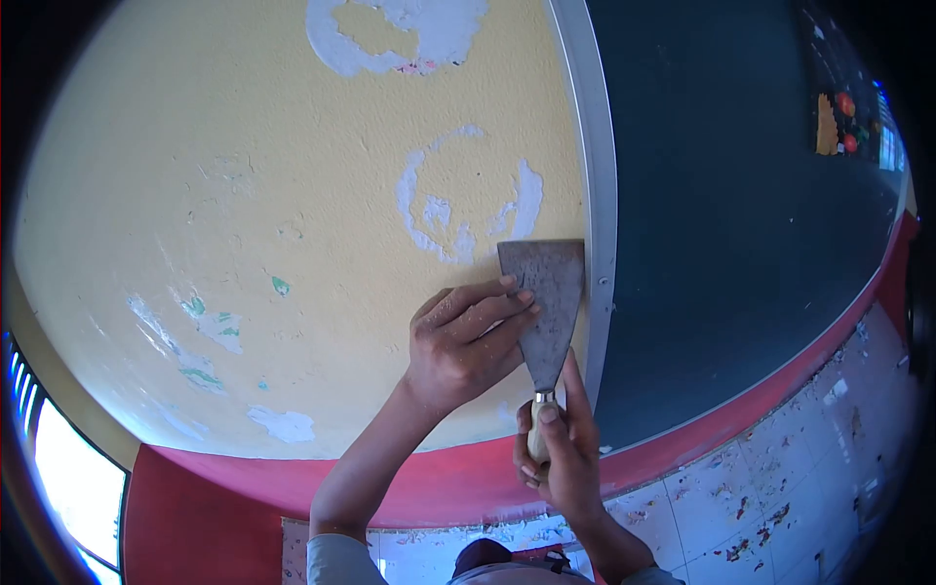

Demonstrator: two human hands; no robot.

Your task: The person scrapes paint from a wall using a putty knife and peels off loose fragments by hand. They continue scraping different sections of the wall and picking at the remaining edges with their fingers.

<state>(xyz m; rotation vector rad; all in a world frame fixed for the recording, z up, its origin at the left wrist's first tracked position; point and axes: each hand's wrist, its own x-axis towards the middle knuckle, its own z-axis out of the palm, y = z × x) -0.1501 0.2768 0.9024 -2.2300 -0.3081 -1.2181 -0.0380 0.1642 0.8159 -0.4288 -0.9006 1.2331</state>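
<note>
A wide metal scraper with a light wooden handle lies against the cream wall, its straight edge upward and its right corner beside the metal frame of a dark board. My right hand is wrapped round the handle, one finger stretched along the blade's lower right side. The fingertips of my left hand rest on the left part of the blade, the fingers extended and slightly apart. Just above the blade, a ring-shaped patch of bare pale wall shows through the paint.
The dark board in its metal frame fills the right side. A red band runs along the lower wall. Paint flakes lie on the tiled floor. A bright window is at lower left.
</note>
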